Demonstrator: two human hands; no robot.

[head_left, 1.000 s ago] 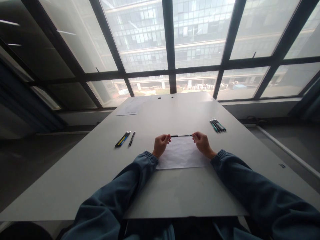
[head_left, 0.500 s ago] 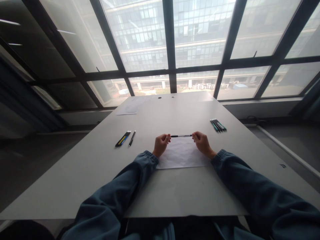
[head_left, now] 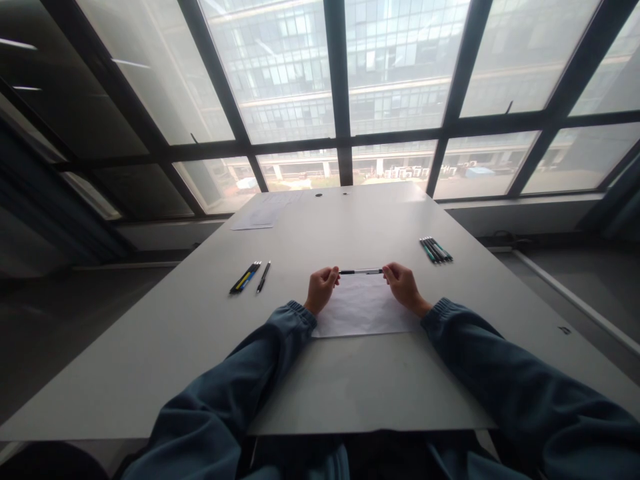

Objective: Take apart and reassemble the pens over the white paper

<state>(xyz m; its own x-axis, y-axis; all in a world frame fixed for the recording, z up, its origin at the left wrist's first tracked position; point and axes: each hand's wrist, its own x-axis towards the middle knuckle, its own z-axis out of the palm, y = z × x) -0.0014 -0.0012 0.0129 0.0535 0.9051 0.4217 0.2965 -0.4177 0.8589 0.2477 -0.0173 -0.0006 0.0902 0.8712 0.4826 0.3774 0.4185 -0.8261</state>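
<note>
A thin pen is held level between both hands, just above the far edge of a white sheet of paper on the grey table. My left hand pinches the pen's dark left end with closed fingers. At the other end, my right hand grips the pen with its fingers curled. Both forearms in blue sleeves rest on the table.
Three pens lie on the table to the left, one with yellow on it. Several pens lie in a bunch to the right. Another paper sheet lies at the far left end, under large windows.
</note>
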